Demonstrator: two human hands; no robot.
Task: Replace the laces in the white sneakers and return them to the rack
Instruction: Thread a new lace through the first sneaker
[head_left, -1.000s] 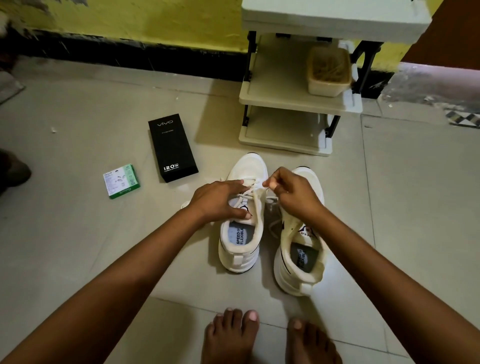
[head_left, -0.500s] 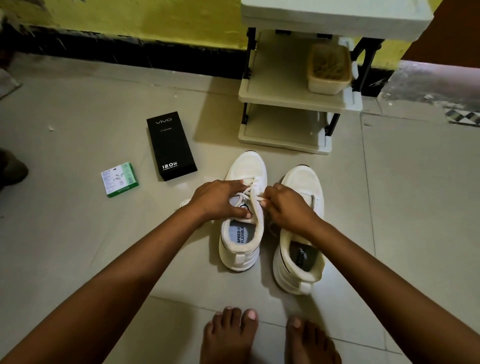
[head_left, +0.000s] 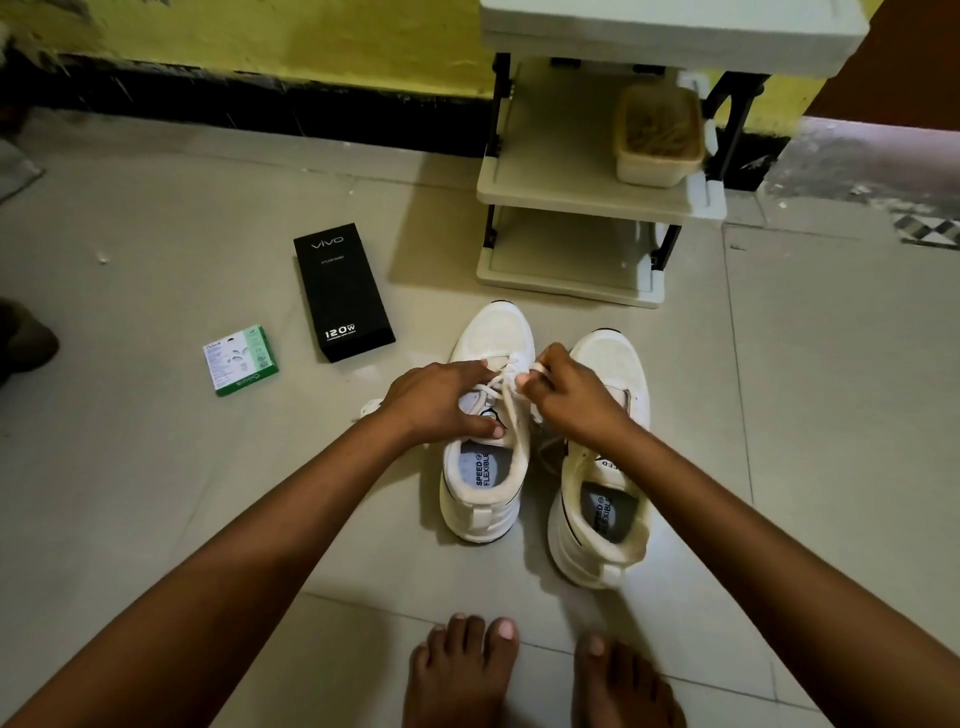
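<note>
Two white sneakers stand side by side on the tiled floor, toes toward the rack. My left hand (head_left: 441, 402) lies over the tongue of the left sneaker (head_left: 488, 332), thumb pressed on the collar and fingers holding the shoe. My right hand (head_left: 571, 402) pinches a white lace (head_left: 511, 415) above the left sneaker's eyelets. The lace runs back along that shoe's opening. The right sneaker (head_left: 615, 364) sits partly under my right wrist, its lacing hidden. A cream shoe rack (head_left: 576, 197) stands just beyond the toes.
A black phone box (head_left: 340, 291) and a small green and white box (head_left: 240, 359) lie on the floor to the left. A beige tub (head_left: 658, 136) sits on the rack's middle shelf. My bare feet (head_left: 462, 670) are near the bottom edge. A yellow wall runs behind.
My right hand dipped toward the left sneaker's eyelets, then rose slightly again with the lace. My left hand stayed on the tongue. The sneakers have not moved.
</note>
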